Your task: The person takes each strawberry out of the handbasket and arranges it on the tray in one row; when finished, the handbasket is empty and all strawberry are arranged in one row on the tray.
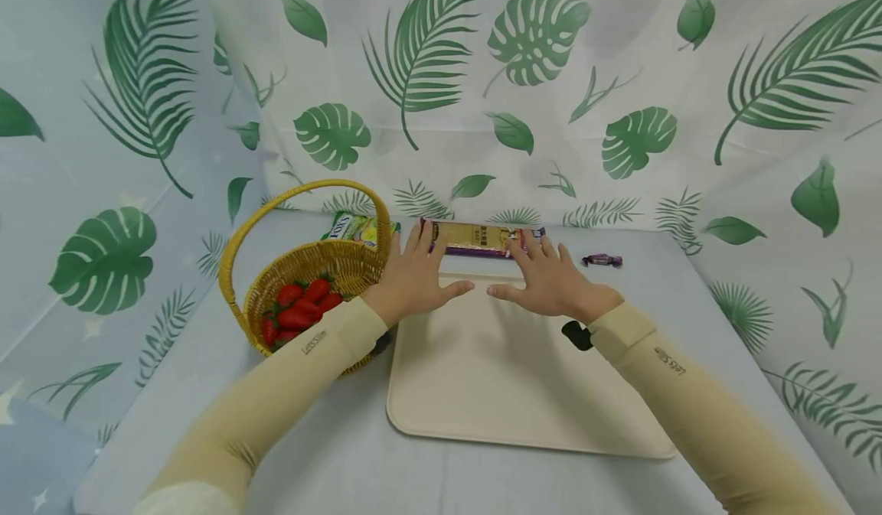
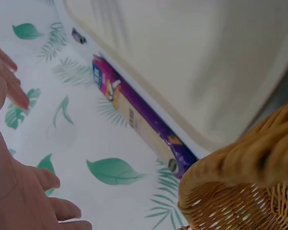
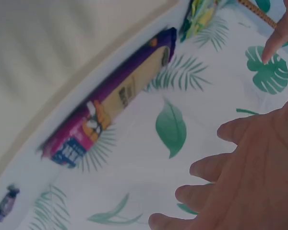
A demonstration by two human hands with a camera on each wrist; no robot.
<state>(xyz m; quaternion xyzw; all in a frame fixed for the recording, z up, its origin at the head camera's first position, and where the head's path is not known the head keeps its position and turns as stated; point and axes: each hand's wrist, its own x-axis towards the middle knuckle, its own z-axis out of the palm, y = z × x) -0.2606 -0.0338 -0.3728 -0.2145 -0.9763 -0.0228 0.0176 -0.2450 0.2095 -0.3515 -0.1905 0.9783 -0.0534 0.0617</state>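
Observation:
Both hands hover over the far part of a cream tray (image 1: pixel 496 377), fingers spread and holding nothing. The left hand (image 1: pixel 415 279) is beside the wicker basket (image 1: pixel 344 255), its thumb pointing toward the other hand. To the right, the right hand (image 1: pixel 551 279) mirrors it, thumb inward. Behind the tray lies a long purple and gold snack packet (image 1: pixel 475 238), its ends overlapped by fingertips in the head view. In the right wrist view the same packet (image 3: pixel 120 96) shows whole, apart from the fingers.
Several red strawberries (image 1: pixel 299 312) sit in the basket, whose tall handle (image 1: pixel 230 262) arches up. A green and yellow Fox's bag (image 1: pixel 361 228) lies behind it. One small purple wrapped candy (image 1: pixel 602 260) lies at the back right. A leaf-print curtain (image 1: pixel 441 155) borders the table.

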